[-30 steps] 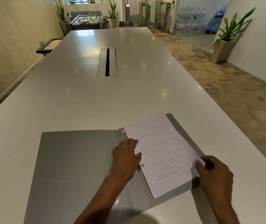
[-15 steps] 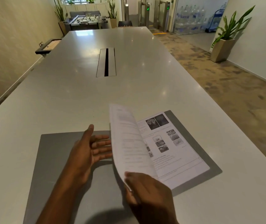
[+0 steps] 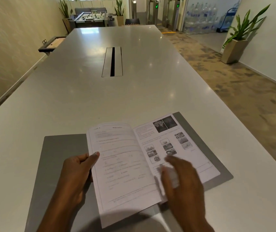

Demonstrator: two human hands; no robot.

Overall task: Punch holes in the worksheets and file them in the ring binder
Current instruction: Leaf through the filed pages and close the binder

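From the head camera, a long pale glossy worktop (image 3: 77, 101) runs toward 12 o'clock, with a cable slot (image 3: 112, 61) set in its middle. At 6 o'clock a grey ring binder (image 3: 61, 148) lies open flat on it, one cover reaching toward 4 o'clock. A worksheet with text (image 3: 122, 163) is lifted on the binder's left half; the left hand (image 3: 76, 176) pinches its left edge, thumb on top and fingers underneath. A second worksheet with small pictures (image 3: 172, 141) lies flat on the right cover. The right hand (image 3: 182, 181) hovers at 5 o'clock over the fold between the sheets, blurred, so whether its grip is spread or pressed together cannot be told. Beyond the worktop's far end at 12 o'clock stands a table-football game (image 3: 92, 17) flanked by potted plants. At 1 o'clock are entry gates (image 3: 165, 12) with green lights and stacked water bottles (image 3: 201, 15). At 2 o'clock another plant (image 3: 239, 34) stands on patterned carpet (image 3: 234, 91) against a white wall.
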